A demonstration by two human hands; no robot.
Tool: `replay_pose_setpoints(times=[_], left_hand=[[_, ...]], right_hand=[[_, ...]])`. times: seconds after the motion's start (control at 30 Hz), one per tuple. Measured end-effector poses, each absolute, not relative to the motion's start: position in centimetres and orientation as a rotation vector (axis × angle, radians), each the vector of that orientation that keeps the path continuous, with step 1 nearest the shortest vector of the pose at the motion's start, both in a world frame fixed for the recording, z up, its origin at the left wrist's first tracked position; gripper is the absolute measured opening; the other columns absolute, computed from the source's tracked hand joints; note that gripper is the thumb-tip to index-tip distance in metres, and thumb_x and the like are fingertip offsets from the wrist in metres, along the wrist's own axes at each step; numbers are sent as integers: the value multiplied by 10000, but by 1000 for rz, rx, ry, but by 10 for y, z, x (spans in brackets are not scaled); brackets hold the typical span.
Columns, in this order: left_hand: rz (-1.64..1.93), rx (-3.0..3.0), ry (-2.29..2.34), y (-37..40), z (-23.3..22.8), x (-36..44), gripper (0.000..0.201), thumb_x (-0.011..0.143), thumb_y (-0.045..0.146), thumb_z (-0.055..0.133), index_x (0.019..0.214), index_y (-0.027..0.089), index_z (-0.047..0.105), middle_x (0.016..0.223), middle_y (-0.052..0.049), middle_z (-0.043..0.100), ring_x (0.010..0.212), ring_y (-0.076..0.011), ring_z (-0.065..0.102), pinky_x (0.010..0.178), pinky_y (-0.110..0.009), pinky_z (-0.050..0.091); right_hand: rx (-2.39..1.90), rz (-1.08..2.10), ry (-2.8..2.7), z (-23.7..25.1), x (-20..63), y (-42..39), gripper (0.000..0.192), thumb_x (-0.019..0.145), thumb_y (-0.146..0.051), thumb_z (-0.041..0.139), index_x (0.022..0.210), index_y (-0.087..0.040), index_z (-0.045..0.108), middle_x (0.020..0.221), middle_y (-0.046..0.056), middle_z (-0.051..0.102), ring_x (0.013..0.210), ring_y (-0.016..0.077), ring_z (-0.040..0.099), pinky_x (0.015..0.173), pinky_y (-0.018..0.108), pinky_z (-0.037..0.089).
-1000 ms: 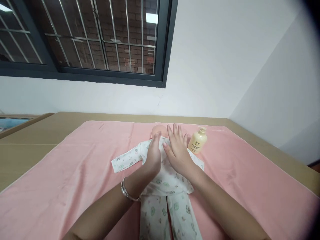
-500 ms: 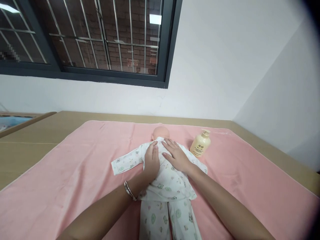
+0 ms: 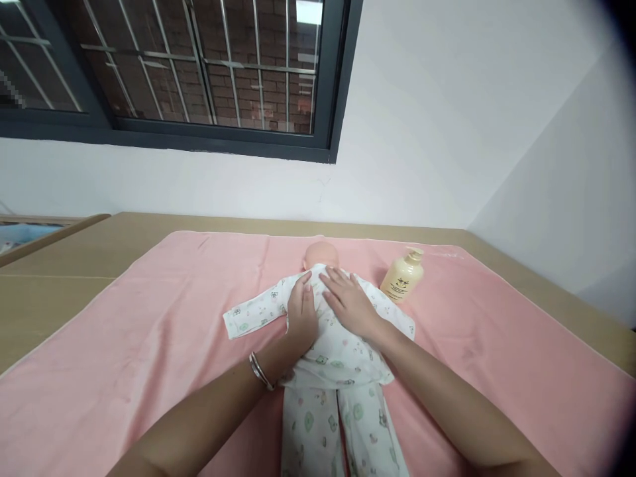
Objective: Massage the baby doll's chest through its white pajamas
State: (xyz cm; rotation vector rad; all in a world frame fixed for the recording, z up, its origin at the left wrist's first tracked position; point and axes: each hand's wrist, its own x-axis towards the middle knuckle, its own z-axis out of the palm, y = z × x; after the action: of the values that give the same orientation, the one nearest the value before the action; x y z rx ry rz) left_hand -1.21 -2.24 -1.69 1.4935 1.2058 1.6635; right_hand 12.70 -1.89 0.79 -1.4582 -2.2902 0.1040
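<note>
your left hand [image 3: 302, 311] lies flat and open on the chest of the doll [image 3: 322, 255], just left of the frame's centre. the fingers are stretched out and close together, palm down on the white printed top [image 3: 332, 348], with the fingertips up near the collar. it grips nothing; it only presses on the cloth. a bracelet [image 3: 260, 371] sits on that wrist, below and left of the hand.

your right hand [image 3: 350, 305] is also spread flat, palm down, on the same top just to the right of the left one. its fingers point toward the upper left and are slightly fanned. the two hands lie side by side over the chest, nearly touching near the fingertips; whether they actually meet you cannot tell. neither hand is closed on anything.

the doll lies on its back in the middle of the frame, its bare head pointing toward the wall, its left-side sleeve [image 3: 253, 313] stretched out to the left, and its printed trousers [image 3: 342, 424] running down to the bottom edge.

it rests on a pink towel [image 3: 149, 331] that covers most of the table [image 3: 59, 278]. a cream pump bottle [image 3: 403, 277] lies tilted on the towel just right of the doll's shoulder, near your right hand but apart from it.
</note>
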Motion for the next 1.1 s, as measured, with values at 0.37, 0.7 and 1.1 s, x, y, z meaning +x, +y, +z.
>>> replay_pose_setpoints(times=[0.37,0.7,1.1], left_hand=[[1551,1741,1231,-16,-25,-13,357,951,291,358,1222,194,570,1307,-90,582,1248,-220,502,1110,-426,350],[1571,1930,1313,-10,-38,-11,385,932,269,409,1290,160,501,1351,-124,542,1280,-241,474,1108,-473,360],[1294,2162,1524,-3,-30,-17,431,886,134,342,1260,108,556,1381,-154,517,1329,-264,427,1131,-507,329]], right_hand=[[-1209,-40,-2505,6,103,-59,514,899,-188,406,1410,-161,444,1451,86,461,1457,273,137,1188,534,95],[-1602,82,-2063,-8,134,-14,571,989,-440,294,1457,-118,347,1515,159,338,1426,246,260,1163,469,213],[-1708,-447,-2236,-3,102,-71,490,966,-256,331,1375,-19,462,1375,246,498,1299,342,461,1076,476,362]])
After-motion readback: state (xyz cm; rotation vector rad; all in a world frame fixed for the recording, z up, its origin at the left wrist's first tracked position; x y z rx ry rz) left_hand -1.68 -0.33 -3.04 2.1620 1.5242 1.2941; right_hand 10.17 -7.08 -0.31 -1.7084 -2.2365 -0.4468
